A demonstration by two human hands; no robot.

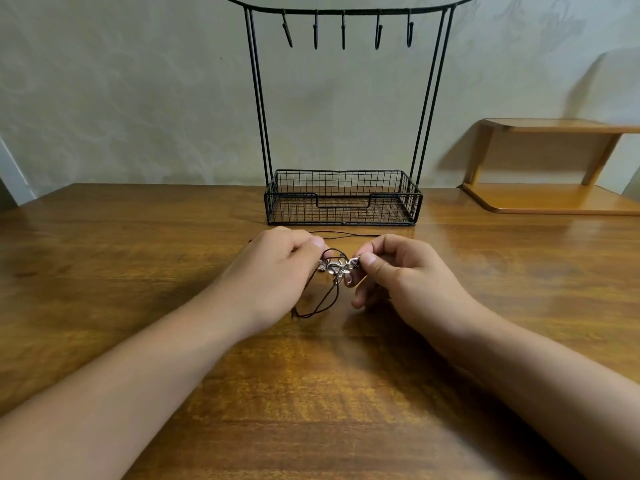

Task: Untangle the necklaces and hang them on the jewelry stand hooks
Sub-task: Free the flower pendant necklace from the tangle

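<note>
While both hands pinch the tangled necklaces (337, 271) just above the table (311, 393), the jewelry stand (343, 199) waits with bare hooks

Seen from the head camera, the left hand (277, 271) curls its fingers round the dark cords on one side of the knot, and the right hand (398, 271) pinches the silver clasp and pendant cluster on the other, so the tangle hangs between the two grips. Below the grip, loops of dark cord (317, 303) trail toward the tabletop; beyond it, one strand lies flat on the wood. Farther past the grip stands the black wire stand, its five hooks (343, 29) along the top bar, its basket base behind the hands. Off to the right-hand side of the grip sits a wooden shelf (554, 199)
</note>
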